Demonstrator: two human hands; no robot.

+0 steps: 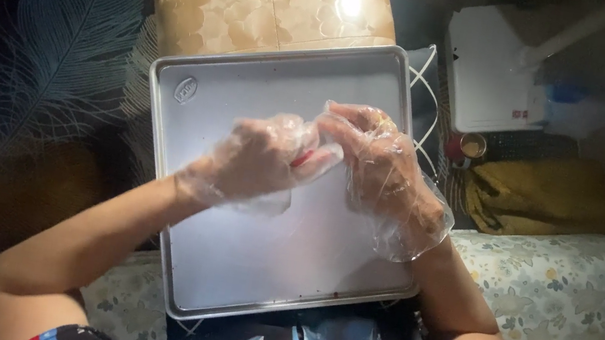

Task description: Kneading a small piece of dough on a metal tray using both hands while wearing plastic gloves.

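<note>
Item: 1 rectangular metal tray (239,265), pale and bare of contents, resting on the person's lap with its far edge toward a tan, glossy cushion-like block (272,3). Above the tray's centre, 2 hands in loose clear plastic gloves met. The left hand (263,160) was curled narrow around a small red object (304,157), only a sliver of which showed between the fingers; what it was could not be told. The right hand (384,167) had its fingers bent toward the same object, fingertips touching or just beside it, though whether it gripped could not be told. Right of the tray: white cords (425,109), a white box-shaped appliance (492,71), a yellow cloth (549,197), a floral-patterned covering (566,293). Left of the tray: a dark fabric with a feather print (56,42). Risk, judged: the baggy gloves could slip on so small a piece, dropping it onto the tray or off its rim; the tray, unsupported on a lap, could tip with any shift of the legs.
</note>
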